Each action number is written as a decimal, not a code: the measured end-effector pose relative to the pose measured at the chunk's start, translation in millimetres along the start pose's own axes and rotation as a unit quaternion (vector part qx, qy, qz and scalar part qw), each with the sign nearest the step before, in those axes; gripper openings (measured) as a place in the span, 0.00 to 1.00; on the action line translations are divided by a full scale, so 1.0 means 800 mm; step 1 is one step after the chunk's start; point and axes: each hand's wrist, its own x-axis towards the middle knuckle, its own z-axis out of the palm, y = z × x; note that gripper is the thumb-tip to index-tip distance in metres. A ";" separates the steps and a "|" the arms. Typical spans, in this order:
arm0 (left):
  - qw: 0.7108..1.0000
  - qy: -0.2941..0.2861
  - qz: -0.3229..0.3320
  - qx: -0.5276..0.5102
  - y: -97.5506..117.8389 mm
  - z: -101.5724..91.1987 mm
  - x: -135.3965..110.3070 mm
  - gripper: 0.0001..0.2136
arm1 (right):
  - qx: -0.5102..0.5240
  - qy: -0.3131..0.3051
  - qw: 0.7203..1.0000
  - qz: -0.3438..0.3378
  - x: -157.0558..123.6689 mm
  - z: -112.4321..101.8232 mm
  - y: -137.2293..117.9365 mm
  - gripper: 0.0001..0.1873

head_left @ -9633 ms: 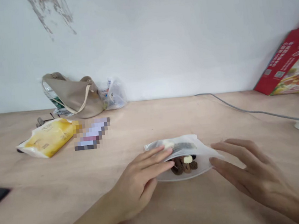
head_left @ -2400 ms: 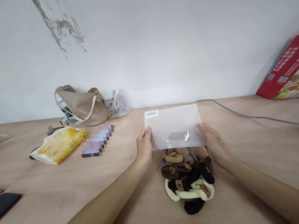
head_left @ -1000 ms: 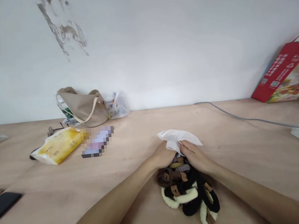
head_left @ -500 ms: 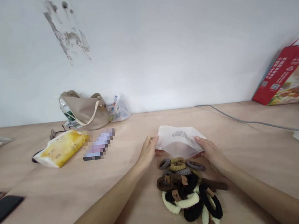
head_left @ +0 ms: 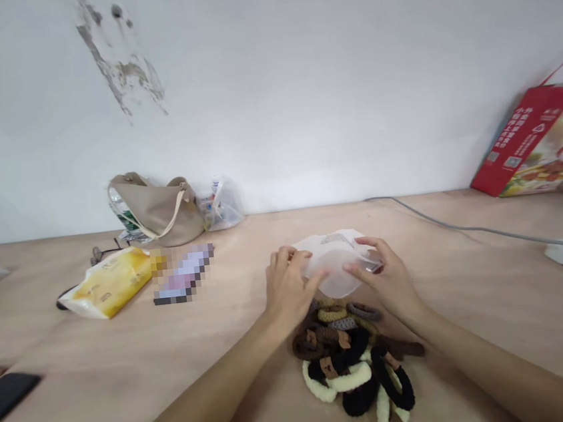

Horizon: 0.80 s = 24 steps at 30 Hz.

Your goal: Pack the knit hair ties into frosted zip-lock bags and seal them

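We are seeing a tan handbag [head_left: 156, 214] leaning against the wall [head_left: 298, 81] at eleven o'clock, a yellow packet [head_left: 108, 286] lying at ten, and a red carrier bag [head_left: 531, 144] slumping at two.

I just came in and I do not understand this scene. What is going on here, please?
A person is handling a plastic pouch with both bare hands. The left hand and the right hand hold it from either side, their fingers lying on its translucent surface. The pouch is just beyond a heap of black, brown and cream hair ties on a wooden table. Farther back lie a yellow packet and a beige shoulder bag.
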 end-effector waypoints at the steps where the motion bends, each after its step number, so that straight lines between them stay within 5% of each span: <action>1: 0.999 0.022 0.005 0.026 0.002 0.000 0.004 0.08 | -0.014 0.011 1.000 -0.006 0.003 0.002 0.002 0.25; 7: 0.990 0.084 0.029 0.108 0.007 -0.021 0.036 0.07 | -0.147 -0.007 0.987 -0.070 0.015 -0.006 0.015 0.19; 13: 0.989 0.072 0.055 0.120 0.014 -0.016 0.035 0.09 | -0.254 0.012 0.938 -0.237 -0.009 -0.016 -0.004 0.16; 15: 0.987 0.058 0.077 0.125 0.018 -0.010 0.030 0.10 | -0.280 -0.038 0.911 -0.302 -0.021 -0.010 -0.017 0.11; 18: 0.982 0.018 0.128 0.135 0.023 -0.008 0.025 0.11 | -0.332 -0.124 0.867 -0.349 -0.023 0.005 -0.034 0.18; 24: 0.948 -0.081 0.253 0.175 0.028 -0.022 0.032 0.13 | -0.451 -0.236 0.803 -0.309 0.009 0.026 -0.040 0.19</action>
